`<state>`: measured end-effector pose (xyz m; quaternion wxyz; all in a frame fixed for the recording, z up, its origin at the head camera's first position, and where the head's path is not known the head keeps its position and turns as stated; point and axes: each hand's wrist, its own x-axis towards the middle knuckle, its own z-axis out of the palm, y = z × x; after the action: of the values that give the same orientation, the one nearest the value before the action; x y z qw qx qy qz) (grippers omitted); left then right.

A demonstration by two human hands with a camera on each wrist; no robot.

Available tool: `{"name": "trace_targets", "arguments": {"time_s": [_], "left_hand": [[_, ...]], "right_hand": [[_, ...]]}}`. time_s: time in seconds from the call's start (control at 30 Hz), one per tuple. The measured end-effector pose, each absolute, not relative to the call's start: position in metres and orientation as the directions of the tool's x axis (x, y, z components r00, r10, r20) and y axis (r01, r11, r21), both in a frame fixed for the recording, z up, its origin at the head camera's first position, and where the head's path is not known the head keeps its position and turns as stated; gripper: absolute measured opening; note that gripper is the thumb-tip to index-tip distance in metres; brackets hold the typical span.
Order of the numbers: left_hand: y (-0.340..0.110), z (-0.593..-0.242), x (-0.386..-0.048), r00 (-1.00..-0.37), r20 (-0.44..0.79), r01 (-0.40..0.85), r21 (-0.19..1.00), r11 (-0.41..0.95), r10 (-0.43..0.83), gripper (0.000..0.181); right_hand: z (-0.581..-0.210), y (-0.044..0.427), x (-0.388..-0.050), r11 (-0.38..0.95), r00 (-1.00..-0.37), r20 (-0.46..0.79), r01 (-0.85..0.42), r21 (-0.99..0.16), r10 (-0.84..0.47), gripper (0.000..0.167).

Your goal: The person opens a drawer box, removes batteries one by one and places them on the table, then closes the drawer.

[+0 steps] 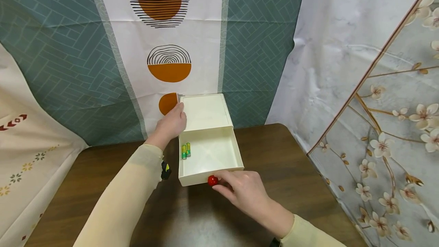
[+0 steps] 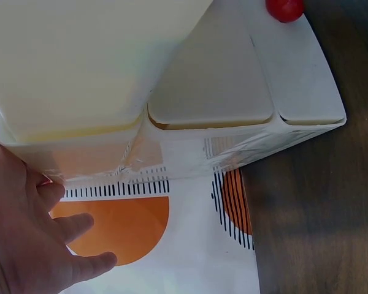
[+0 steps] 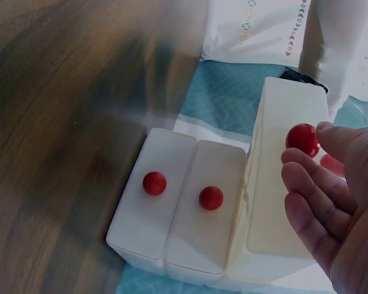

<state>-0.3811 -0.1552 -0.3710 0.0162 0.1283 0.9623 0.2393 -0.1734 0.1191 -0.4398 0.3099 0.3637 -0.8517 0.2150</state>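
Note:
A small white drawer cabinet [image 1: 206,110] stands against the wall cloth with its top drawer [image 1: 214,151] pulled out. Two green and yellow batteries [image 1: 186,151] lie side by side along that drawer's left wall. My right hand [image 1: 245,193] pinches the drawer's round red knob [image 1: 212,180] between thumb and fingers; the right wrist view shows the same knob [image 3: 302,139] at the fingertips. At the cabinet's upper left edge rests my left hand [image 1: 173,122]. Its fingers [image 2: 80,226] are loosely spread by the cabinet's side in the left wrist view, while the thumb is hidden there.
Two lower drawers [image 3: 146,214], each with a red knob [image 3: 211,198], are closed in the right wrist view. The cabinet stands on a dark wooden table [image 1: 281,163]. Patterned cloth [image 1: 260,48] hangs behind, and floral cloth [image 1: 384,163] borders the right side.

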Motion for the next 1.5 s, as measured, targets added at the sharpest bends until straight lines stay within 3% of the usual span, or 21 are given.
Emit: {"name": "trace_targets", "arguments": {"time_s": [0.47,0.77,1.0,1.5], "left_hand": [[-0.155,-0.372,-0.382,-0.972,0.017,0.214,0.473,0.855,0.234,0.067],[-0.156,-0.374,-0.381,-0.973,0.015,0.209,0.48,0.852,0.23,0.067],[-0.155,-0.374,-0.38,-0.971,0.018,0.216,0.489,0.845,0.238,0.066],[-0.154,-0.372,-0.381,-0.969,0.033,0.228,0.488,0.843,0.243,0.066]], "right_hand": [[-0.422,0.121,-0.169,0.638,-0.533,0.695,-0.758,-0.137,-0.483,0.025],[-0.408,0.124,-0.171,0.607,-0.452,0.744,-0.79,-0.079,-0.492,0.029],[-0.398,0.123,-0.176,0.612,-0.425,0.77,-0.789,-0.058,-0.475,0.029],[-0.38,0.119,-0.202,0.66,-0.483,0.731,-0.749,-0.059,-0.482,0.035]]}}
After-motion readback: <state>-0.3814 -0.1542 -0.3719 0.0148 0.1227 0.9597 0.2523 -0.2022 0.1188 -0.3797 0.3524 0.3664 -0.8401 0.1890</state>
